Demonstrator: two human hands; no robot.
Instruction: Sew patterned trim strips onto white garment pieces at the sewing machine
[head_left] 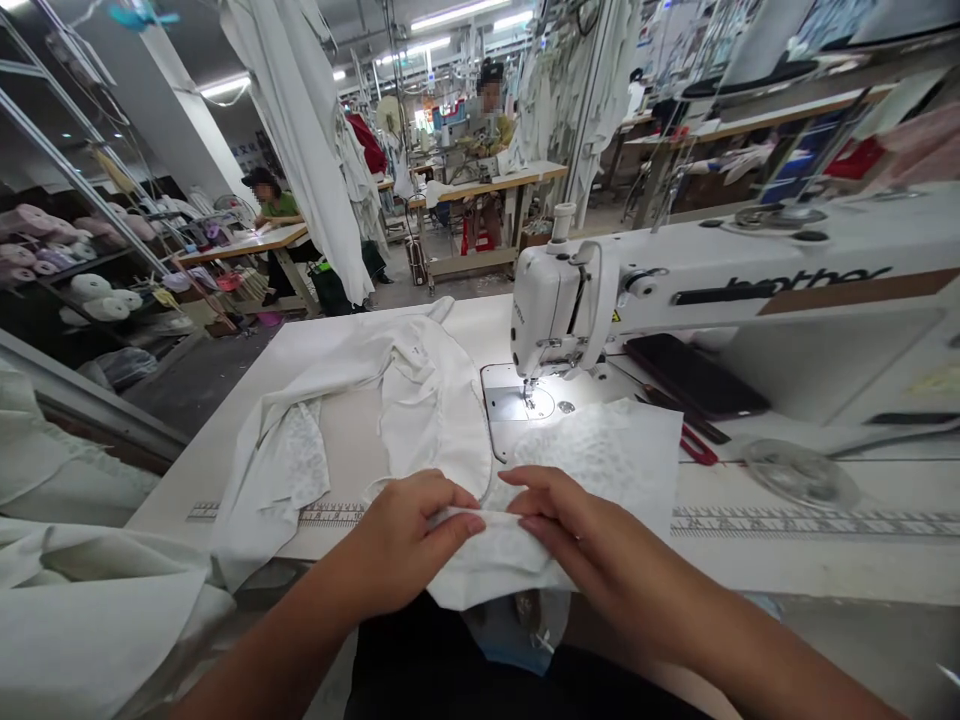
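Note:
My left hand (405, 540) and my right hand (581, 545) meet at the near edge of a white sewing table (787, 545). Both pinch the folded front edge of a white patterned fabric piece (600, 455). That piece stretches away toward the needle plate (517, 405) of a white sewing machine (675, 290), whose lamp lights the spot under the needle. A larger white garment (375, 400) lies crumpled on the table to the left, touching the piece I hold.
A dark phone (697, 375) and red-handled scissors (694, 440) lie right of the needle. A ruler strip (810, 522) runs along the table front. White cloth (90, 600) piles at my left. Other people work at tables behind, among hanging white fabric (300, 120).

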